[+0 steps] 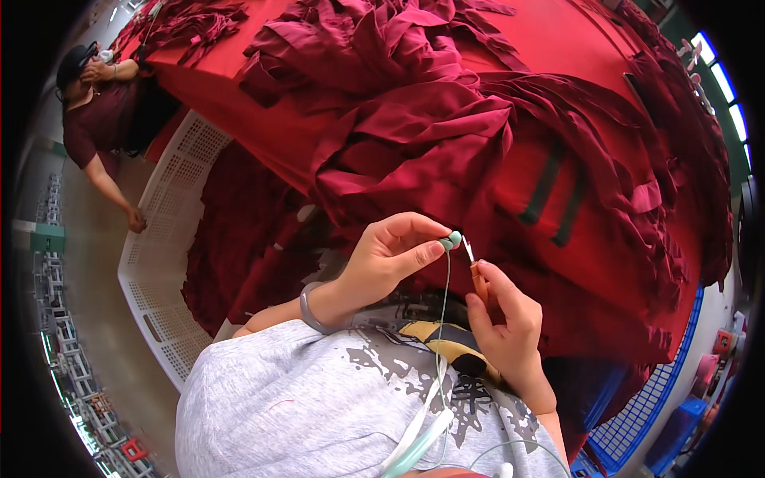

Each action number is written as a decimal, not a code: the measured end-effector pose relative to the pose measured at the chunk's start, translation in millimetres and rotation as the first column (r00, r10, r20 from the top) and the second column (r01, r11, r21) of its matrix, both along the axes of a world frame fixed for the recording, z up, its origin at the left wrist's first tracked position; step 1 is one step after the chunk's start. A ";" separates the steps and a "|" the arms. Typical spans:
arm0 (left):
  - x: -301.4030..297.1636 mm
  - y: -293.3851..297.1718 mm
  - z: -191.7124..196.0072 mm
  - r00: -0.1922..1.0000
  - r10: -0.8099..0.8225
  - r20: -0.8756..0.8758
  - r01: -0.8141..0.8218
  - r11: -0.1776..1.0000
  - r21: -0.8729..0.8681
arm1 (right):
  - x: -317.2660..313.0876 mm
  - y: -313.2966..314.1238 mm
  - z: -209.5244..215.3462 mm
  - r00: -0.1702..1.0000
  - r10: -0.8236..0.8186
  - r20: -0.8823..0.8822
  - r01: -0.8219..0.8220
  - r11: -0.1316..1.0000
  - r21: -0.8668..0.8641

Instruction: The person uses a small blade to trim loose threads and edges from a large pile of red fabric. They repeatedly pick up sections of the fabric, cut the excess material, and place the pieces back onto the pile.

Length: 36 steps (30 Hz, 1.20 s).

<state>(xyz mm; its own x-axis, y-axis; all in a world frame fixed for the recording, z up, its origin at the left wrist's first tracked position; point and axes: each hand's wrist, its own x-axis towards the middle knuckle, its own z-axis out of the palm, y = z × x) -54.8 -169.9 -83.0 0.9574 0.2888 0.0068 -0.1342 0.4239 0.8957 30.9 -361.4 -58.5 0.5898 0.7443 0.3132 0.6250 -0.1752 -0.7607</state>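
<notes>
One pale green corded piece (pixel 456 237) sits pinched in the left hand (pixel 392 253), between thumb and forefinger; the right hand (pixel 510 317) is closed round an orange-handled tool (pixel 477 280), tip just beside it; steady pinching and small, light tip movements should serve best.

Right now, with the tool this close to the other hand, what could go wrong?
The metal tip of the orange-handled tool in the right hand points toward the left hand, so a slip might nick a fingertip.

It could also scratch what look like mint-green earbuds or catch the thin cord hanging below them.

The earbuds are only pinched at the fingertips, so they may slip free.
</notes>
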 end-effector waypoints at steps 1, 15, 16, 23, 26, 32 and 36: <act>-0.5 -1.2 -2.0 1.000 -0.003 0.005 0.003 1.000 -0.012 | -2.1 1.3 -3.4 1.000 0.007 0.003 -0.007 1.000 0.021; 2.7 -6.1 -16.3 0.996 -0.039 0.076 0.043 0.998 -0.047 | -4.4 -3.0 -5.6 0.999 0.011 0.044 -0.014 0.998 0.064; 1.8 -6.8 -14.1 0.999 -0.025 0.041 0.026 0.999 -0.029 | -4.1 -2.7 -6.1 0.998 0.014 0.058 -0.018 0.998 0.059; -0.1 -5.6 -12.3 0.999 -0.041 0.027 0.038 0.995 0.093 | -6.4 1.5 -4.9 0.999 0.015 0.047 -0.019 0.997 0.078; -1.3 -6.1 -14.3 0.999 -0.026 0.041 0.021 0.993 0.114 | -7.3 -0.3 -5.9 0.999 0.003 0.040 -0.005 0.998 0.059; 0.8 -8.4 -11.1 0.999 0.031 0.039 -0.034 0.995 0.099 | -6.2 -7.2 -0.6 0.998 -0.063 -0.025 0.063 0.998 0.026; -1.3 -7.8 -17.9 0.998 0.059 0.010 -0.059 0.996 0.062 | -2.5 -4.9 -0.3 0.999 -0.019 -0.041 0.020 1.000 0.020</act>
<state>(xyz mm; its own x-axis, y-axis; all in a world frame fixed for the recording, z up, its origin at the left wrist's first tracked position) -56.1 -177.7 -100.9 0.9386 0.3433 0.0341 -0.1644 0.3581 0.9191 28.4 -366.3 -58.7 0.6165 0.7265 0.3035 0.5902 -0.1712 -0.7889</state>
